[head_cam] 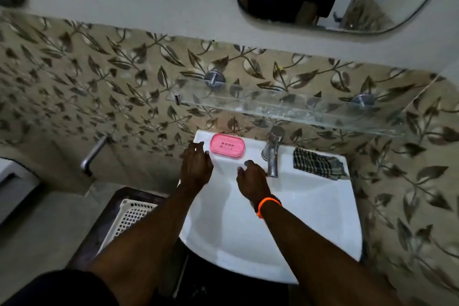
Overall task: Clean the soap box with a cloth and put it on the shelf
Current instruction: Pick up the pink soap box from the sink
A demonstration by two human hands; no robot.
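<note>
The soap box (227, 145) is pink, with round corners and a row of small holes in its middle. It lies flat on the back rim of the white sink (323, 206), left of the tap (272, 151). There is one soap box, one checked cloth (316, 163) on the rim right of the tap, and one glass shelf (285, 107) above. The left hand (196, 166) is open, fingers spread, just beside the soap box. The right hand (252, 180) is loosely curled and holds nothing.
</note>
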